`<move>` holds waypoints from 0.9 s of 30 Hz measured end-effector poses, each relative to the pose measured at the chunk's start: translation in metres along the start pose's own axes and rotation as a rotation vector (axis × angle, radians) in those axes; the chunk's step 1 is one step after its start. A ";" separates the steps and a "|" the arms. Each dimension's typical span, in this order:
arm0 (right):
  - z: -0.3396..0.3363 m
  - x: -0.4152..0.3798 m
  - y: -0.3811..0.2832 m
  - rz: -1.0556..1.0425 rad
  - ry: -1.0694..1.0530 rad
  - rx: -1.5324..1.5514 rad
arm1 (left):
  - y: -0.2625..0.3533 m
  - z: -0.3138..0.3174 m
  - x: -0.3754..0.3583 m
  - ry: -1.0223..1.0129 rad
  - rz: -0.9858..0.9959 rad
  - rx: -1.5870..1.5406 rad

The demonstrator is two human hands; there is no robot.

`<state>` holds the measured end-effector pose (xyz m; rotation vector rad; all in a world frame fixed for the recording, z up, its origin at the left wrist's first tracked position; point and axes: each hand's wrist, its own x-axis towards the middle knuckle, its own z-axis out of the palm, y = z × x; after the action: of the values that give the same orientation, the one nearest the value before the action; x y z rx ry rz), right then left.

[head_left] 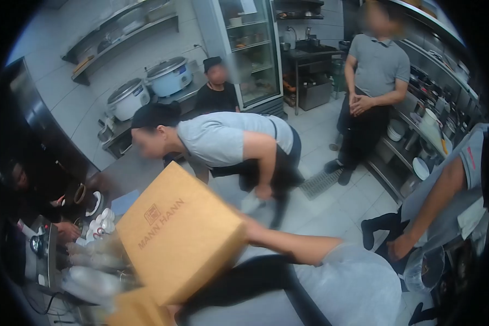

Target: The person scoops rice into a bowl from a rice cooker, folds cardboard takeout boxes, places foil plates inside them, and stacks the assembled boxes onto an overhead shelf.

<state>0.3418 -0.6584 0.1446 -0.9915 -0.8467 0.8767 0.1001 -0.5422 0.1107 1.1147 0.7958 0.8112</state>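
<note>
Tan cardboard "MANN HANN" box [182, 239]: we're mid-carry, box at our 12 o'clock, above desk [130, 174]. Our hands hidden; grip state untellable. Next: needs steady, level hold past bending co-worker [228, 144].

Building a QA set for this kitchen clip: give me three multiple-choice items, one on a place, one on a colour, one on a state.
1. Where do the two rice cookers stand?
A on the floor; B on the steel counter by the left wall; C inside a fridge.
2. What colour is the MANN HANN cardboard box?
A white; B blue; C tan.
3. How does the person in the grey polo at the back stand?
A upright, hands clasped; B crouched; C arms raised.

1 B: both cookers sit on the counter.
2 C: its sides are plain tan with darker lettering.
3 A: the person is upright, with clasped hands at the waist.
</note>
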 end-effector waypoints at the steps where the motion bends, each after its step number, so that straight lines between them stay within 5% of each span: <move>1: -0.007 -0.002 0.004 0.008 0.000 0.004 | -0.003 0.005 -0.001 -0.007 -0.001 -0.015; 9: -0.047 -0.036 -0.020 -0.062 0.000 -0.127 | -0.021 0.042 -0.030 -0.052 -0.007 -0.144; 12: -0.068 -0.056 -0.016 -0.022 -0.025 0.117 | -0.024 0.055 -0.044 -0.071 -0.001 -0.187; 16: -0.094 -0.087 -0.024 0.218 0.087 0.143 | -0.026 0.069 -0.062 -0.105 0.024 -0.247; 19: -0.127 -0.110 0.004 0.084 0.197 0.048 | -0.034 0.085 -0.070 -0.168 0.057 -0.281; 20: -0.147 -0.111 0.038 0.016 0.276 -0.288 | -0.036 0.090 -0.074 -0.203 0.076 -0.300; 22: -0.167 -0.123 0.064 -0.221 0.089 -0.996 | -0.041 0.097 -0.078 -0.266 0.100 -0.322; 24: -0.174 -0.117 0.101 -0.011 -0.556 -0.779 | -0.045 0.101 -0.083 -0.319 0.119 -0.350; 27: -0.139 -0.120 0.046 0.335 -1.008 -0.412 | -0.048 0.099 -0.085 -0.423 0.127 -0.417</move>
<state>0.4078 -0.7982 0.0363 -1.0427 -1.7964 1.5766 0.1520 -0.6706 0.1005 0.9195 0.1896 0.7668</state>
